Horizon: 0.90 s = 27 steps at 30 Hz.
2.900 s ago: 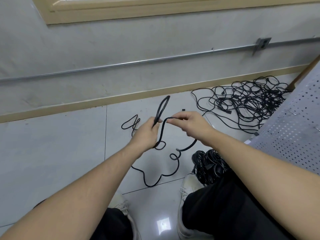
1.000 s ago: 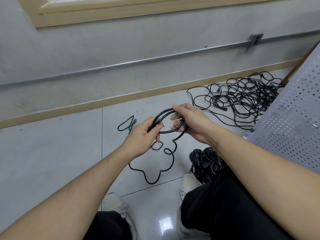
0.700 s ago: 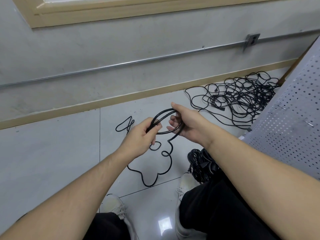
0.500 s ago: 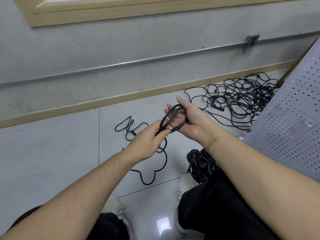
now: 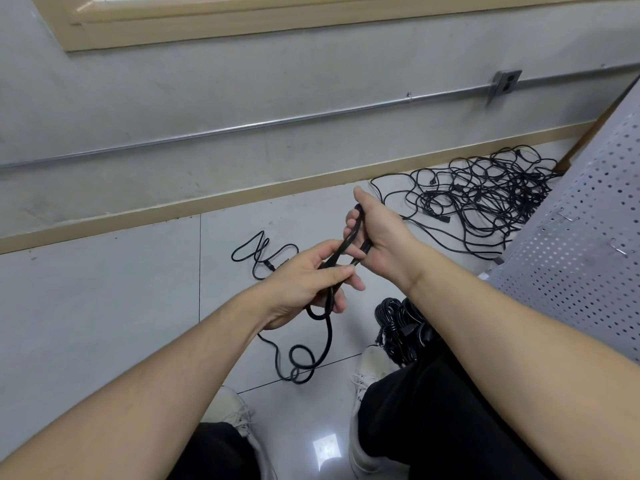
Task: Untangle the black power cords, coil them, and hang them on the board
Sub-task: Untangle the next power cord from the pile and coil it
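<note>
Cord in hand: I see one black power cord (image 5: pixel 349 237) folded into a narrow loop, stretched between my two hands above the floor tiles.
Right hand: my right hand (image 5: pixel 375 237) has its fingers curled round the far end of the loop, the cord running across the palm side; it grips that cord.
Left hand: my left hand (image 5: pixel 308 282) pinches the near end of the same loop between thumb and fingers, the other fingers curled under it.
Loose tail: below my left hand the rest of the cord (image 5: pixel 311 355) hangs down and curls in small rings on the floor (image 5: pixel 104 306), then runs off under my left forearm; another stretch of it lies in a flat bend on the tiles beyond my left hand.
Coiled bundle: a bundle of coiled black cords (image 5: pixel 401 327) lies on the floor just beside my right knee, partly hidden by my right arm.
Tangled pile: a big tangle of black cords (image 5: pixel 485 202) lies spread on the floor at the foot of the wall, well apart from my hands, to the right.
Board: a grey perforated board (image 5: pixel 588 254) stands tilted at the right edge, with small metal hooks on its face.
Wall: grey wall with a metal conduit (image 5: pixel 242 126) running along it to an outlet box (image 5: pixel 505 83), and a tan baseboard below.
Me: black trousers and white shoes (image 5: pixel 370 372) show at the bottom.
</note>
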Motion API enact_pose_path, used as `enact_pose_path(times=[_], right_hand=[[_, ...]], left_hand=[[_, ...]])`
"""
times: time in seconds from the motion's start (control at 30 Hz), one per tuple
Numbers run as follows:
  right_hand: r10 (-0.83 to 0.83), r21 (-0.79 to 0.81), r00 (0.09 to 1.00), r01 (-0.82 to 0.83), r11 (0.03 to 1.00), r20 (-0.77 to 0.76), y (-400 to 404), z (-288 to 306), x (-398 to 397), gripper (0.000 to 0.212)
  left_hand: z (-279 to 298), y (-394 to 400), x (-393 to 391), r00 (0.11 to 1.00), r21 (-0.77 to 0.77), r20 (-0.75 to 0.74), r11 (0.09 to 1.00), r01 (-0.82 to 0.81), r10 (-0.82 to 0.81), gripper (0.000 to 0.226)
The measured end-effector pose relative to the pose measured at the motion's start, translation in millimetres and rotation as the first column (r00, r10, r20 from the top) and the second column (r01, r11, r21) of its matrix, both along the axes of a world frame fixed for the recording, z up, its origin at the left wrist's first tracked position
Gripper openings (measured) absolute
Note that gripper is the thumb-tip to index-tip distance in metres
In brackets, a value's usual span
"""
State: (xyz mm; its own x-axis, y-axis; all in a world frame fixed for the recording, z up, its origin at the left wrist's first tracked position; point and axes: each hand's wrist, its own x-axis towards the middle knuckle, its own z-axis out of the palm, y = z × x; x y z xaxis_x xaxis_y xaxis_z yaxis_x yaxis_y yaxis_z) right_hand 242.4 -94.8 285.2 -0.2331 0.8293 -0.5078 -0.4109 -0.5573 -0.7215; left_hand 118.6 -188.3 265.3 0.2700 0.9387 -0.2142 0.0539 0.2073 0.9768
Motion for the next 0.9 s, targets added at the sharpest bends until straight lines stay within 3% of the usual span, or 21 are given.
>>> enact_pose_path(times=[0.17,0.43,0.53,0.63,0.67,0.73,0.83,0.9], right_hand=[[0.117,0.013,0.993,-0.117,0.993,-0.003,-2,0,-3,0.039],[0.174,0.129,0.982,-0.182,0.975,0.075,0,-9,-1,0.044],[0.181,0.176,0.967,-0.212,0.961,0.181,-3,-8,0,0.044],[0.246,0.180,0.966,-0.256,0.950,0.077,-2,-9,3,0.057],[0.314,0.170,0.948,-0.317,0.933,0.045,-2,-12,4,0.062],[0.487,0.157,0.865,-0.500,0.851,0.118,-5,-25,1,0.068],[0.704,0.151,0.643,-0.761,0.631,0.300,-20,-39,-7,0.052],[0.763,0.151,0.571,-0.819,0.554,0.302,-26,-39,-11,0.043]], left_hand=[[2,-1,1,0.996,-0.084,0.053,0.993,0.081,-0.077,0.016],[10,0,-8,0.994,-0.160,0.101,0.987,-0.012,0.029,0.056],[8,1,-7,0.996,-0.123,0.064,0.991,-0.058,0.066,0.046],[3,6,-7,0.967,-0.061,0.141,0.977,-0.203,0.210,0.045],[2,9,-8,0.948,-0.047,0.171,0.963,-0.265,0.269,0.047],[0,14,-9,0.898,-0.033,0.245,0.929,-0.368,0.365,0.046],[4,20,-14,0.790,-0.096,0.392,0.875,-0.474,0.471,0.038],[7,22,-23,0.716,-0.125,0.448,0.830,-0.543,0.535,0.033]])
